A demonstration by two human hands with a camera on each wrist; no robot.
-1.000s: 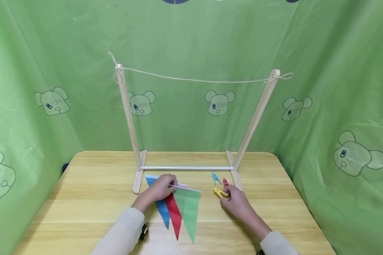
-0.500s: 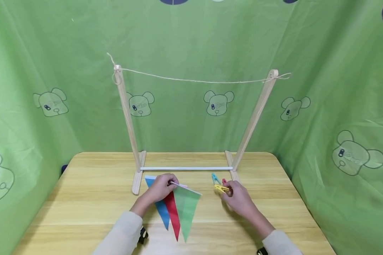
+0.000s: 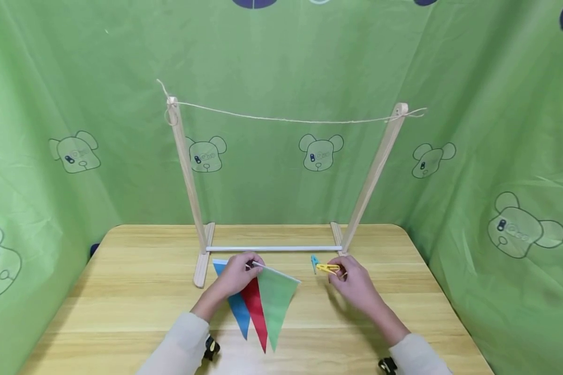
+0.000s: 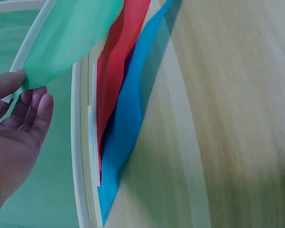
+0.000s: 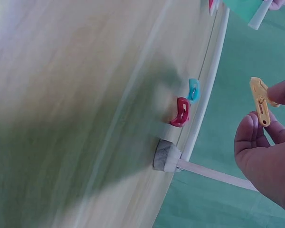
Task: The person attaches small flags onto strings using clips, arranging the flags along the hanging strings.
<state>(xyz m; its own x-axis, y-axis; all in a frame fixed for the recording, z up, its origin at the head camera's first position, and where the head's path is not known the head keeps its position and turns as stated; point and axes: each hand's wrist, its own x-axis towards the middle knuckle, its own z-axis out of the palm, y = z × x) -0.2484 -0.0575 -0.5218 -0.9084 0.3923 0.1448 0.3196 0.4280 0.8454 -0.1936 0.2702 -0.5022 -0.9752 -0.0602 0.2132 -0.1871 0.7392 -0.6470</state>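
My left hand (image 3: 238, 272) pinches the white top edge of a green pennant flag (image 3: 274, 302) and lifts it a little off the table; the same green pennant (image 4: 66, 42) fills the top of the left wrist view. Under it lie a red pennant (image 3: 255, 312) and a blue pennant (image 3: 238, 310). My right hand (image 3: 352, 278) pinches a yellow clothespin (image 3: 327, 268), which shows again as the yellow clothespin (image 5: 260, 101) held off the table. A teal clothespin (image 5: 194, 90) and a red clothespin (image 5: 182, 112) lie on the table by the frame.
A wooden frame with two uprights (image 3: 183, 161) and a white crossbar (image 3: 274, 248) stands at the back of the wooden table (image 3: 122, 291). A string (image 3: 286, 119) runs between the tops of the uprights. Green curtains (image 3: 497, 130) close in the sides and back.
My right hand has lifted the yellow clothespin off the table, up and slightly away. My left hand has raised the green pennant's top edge a little.
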